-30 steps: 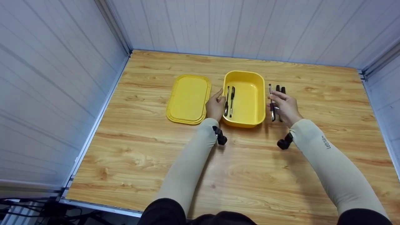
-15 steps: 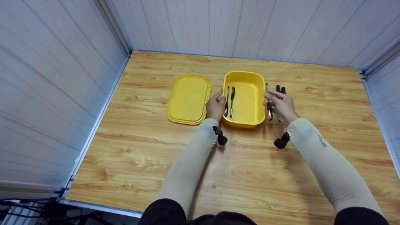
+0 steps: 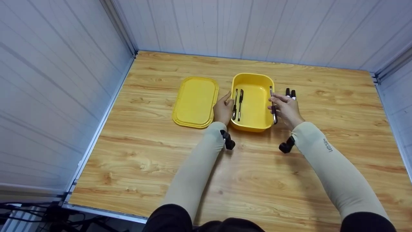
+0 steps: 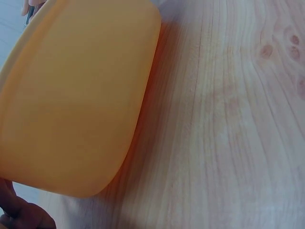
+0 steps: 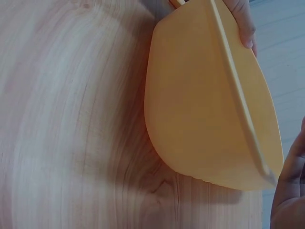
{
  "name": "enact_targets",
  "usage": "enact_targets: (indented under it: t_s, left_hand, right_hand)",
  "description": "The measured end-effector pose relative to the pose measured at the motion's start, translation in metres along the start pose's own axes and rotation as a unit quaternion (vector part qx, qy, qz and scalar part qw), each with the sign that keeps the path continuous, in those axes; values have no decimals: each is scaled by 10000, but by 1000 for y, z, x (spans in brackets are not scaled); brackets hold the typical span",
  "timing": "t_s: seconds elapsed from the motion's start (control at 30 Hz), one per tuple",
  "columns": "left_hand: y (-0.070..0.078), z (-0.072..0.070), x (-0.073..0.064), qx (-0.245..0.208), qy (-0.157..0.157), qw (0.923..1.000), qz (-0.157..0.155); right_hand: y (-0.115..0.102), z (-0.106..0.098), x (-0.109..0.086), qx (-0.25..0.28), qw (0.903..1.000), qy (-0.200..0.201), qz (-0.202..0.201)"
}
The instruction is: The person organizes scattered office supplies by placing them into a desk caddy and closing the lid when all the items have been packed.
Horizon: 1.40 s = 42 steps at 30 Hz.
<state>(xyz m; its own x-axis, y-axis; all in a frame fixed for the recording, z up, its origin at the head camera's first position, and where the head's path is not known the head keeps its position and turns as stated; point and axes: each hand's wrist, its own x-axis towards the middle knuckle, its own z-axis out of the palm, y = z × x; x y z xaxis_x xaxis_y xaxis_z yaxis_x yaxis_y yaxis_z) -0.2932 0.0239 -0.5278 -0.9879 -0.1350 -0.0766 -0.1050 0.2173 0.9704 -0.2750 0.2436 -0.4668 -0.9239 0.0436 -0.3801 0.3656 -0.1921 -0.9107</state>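
My right hand pinches a clear-bodied gel pen with a black cap over the right rim of a yellow plastic box. The pen stands nearly lengthwise to the box. At the opposite side, my left hand holds the left rim; in the right wrist view its fingers come over that rim. Two more black gel pens, one by the wall and one beside it, lie side by side along the left of the box floor. In the left wrist view the box wall fills the upper left.
A yellow lid lies flat on the wooden table, left of the box. Two black-capped markers lie beyond my right hand, which partly hides them. White panel walls enclose the table at the back and sides.
My right hand has moved left with the gel pen, from beside the box to over its right rim. The left hand stays at the left rim.
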Motion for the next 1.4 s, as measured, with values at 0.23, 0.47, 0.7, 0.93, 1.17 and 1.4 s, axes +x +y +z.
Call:
enact_targets:
  t_s: [0.23, 0.47, 0.7, 0.93, 1.17, 1.4]
  left_hand:
    - [0, 1, 1, -53, 25, 9999, -103]
    - [-1, 0, 1, 126, 63, 9999, -81]
    - [-2, 1, 2, 219, 125, 9997, -31]
    - [-2, 1, 1, 57, 75, 10000, -4]
    - [-1, 2, 1, 272, 137, 9995, -1]
    - [-2, 2, 2, 140, 41, 9998, -134]
  right_hand:
    - [-1, 2, 1, -79, 9998, 74, 174]
    - [2, 4, 1, -182, 9996, 143, 161]
    - [5, 7, 5, -100, 9999, 89, 12]
    - [8, 11, 8, -38, 9998, 40, -169]
    - [8, 16, 7, -264, 9996, 1, -129]
    - [7, 23, 9, -375, 9992, 18, -117]
